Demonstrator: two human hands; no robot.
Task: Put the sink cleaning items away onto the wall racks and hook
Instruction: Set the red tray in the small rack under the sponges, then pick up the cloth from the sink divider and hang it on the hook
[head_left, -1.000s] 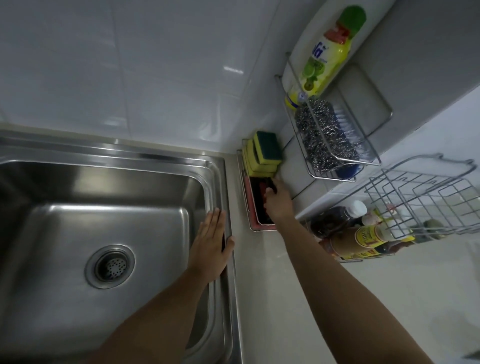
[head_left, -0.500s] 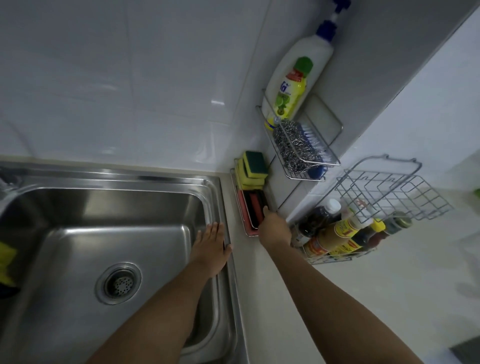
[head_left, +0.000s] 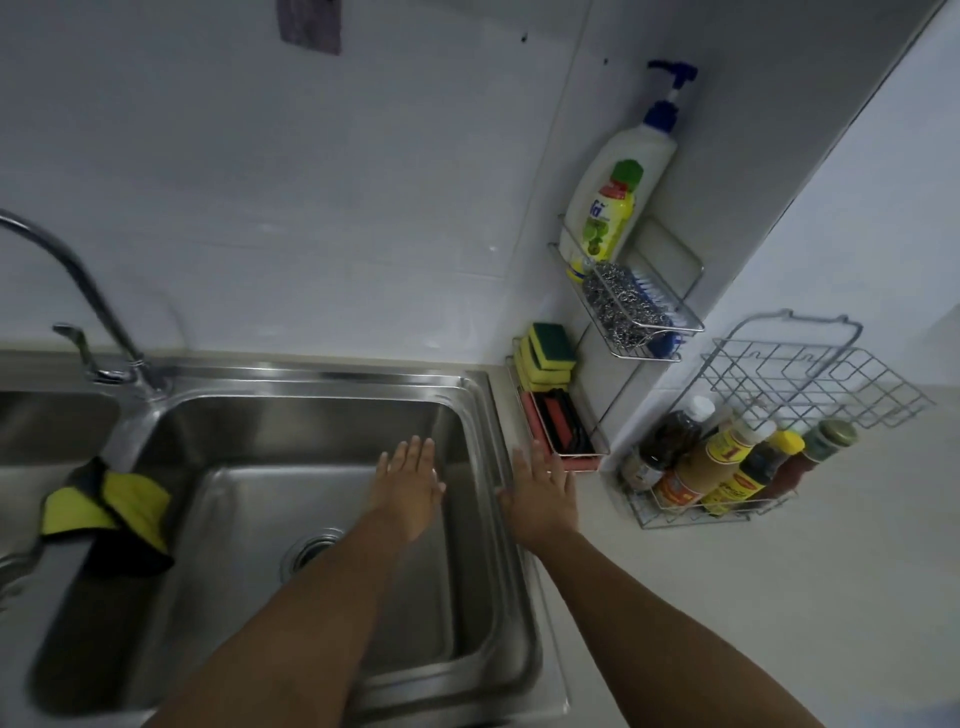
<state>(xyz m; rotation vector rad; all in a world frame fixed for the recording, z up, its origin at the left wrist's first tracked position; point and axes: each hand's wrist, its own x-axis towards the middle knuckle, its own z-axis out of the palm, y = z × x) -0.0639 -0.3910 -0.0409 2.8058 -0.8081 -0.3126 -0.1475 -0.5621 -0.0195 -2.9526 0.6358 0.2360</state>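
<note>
My left hand (head_left: 410, 486) hovers flat and open over the steel sink basin (head_left: 291, 415). My right hand (head_left: 543, 491) is open too, over the counter just right of the sink rim, empty. Behind it a low rack (head_left: 582, 460) holds yellow-green sponges (head_left: 548, 356) and a dark scrubber (head_left: 563, 421). A wall rack (head_left: 688, 327) carries steel wool (head_left: 621, 306), a blue brush (head_left: 665, 340), a yellow dish-soap bottle (head_left: 608, 218) and a white pump bottle (head_left: 644, 140). A yellow and black cloth (head_left: 117, 512) drapes over the sink divider at left.
A faucet (head_left: 78, 291) rises at the back left. An empty wire basket (head_left: 810, 379) hangs on the right wall above a rack of sauce bottles (head_left: 727, 467). A grey cloth (head_left: 310, 23) hangs high on the tiled wall.
My right hand has drawn back from the low sponge rack and opened flat over the counter. The view has pulled back and swung left, showing the faucet and the cloth.
</note>
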